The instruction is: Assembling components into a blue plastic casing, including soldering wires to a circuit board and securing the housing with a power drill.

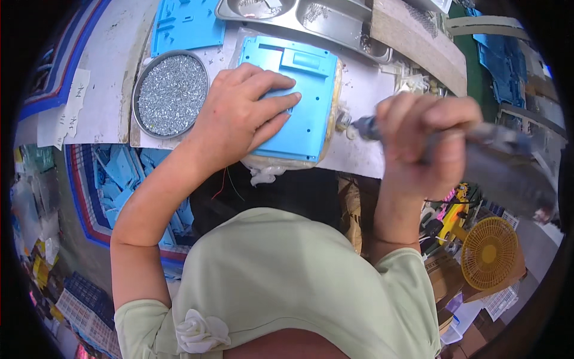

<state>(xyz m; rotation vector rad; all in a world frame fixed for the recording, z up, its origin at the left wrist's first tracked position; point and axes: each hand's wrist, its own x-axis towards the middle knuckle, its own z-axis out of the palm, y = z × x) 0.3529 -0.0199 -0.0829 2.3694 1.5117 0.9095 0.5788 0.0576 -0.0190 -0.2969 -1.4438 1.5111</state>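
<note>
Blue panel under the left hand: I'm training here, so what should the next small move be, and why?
Perhaps bring the dark tool in the right hand leftward over the blue panel: its tip appears beyond the panel's right edge, while the left hand rests across the panel, seemingly steadying it.

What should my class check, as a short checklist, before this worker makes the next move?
1. Left hand on the blue plastic panel: ok, fingers spread across it.
2. Panel supported: ok, it lies on a plastic-wrapped pad.
3. Right hand gripping the power screwdriver: ok.
4. Screwdriver tip off the panel: ok, it shows to the panel's right.
5. Screw on the tip: cannot tell, motion blur.
6. Screws nearby: ok, the round bowl is full of them.
</note>
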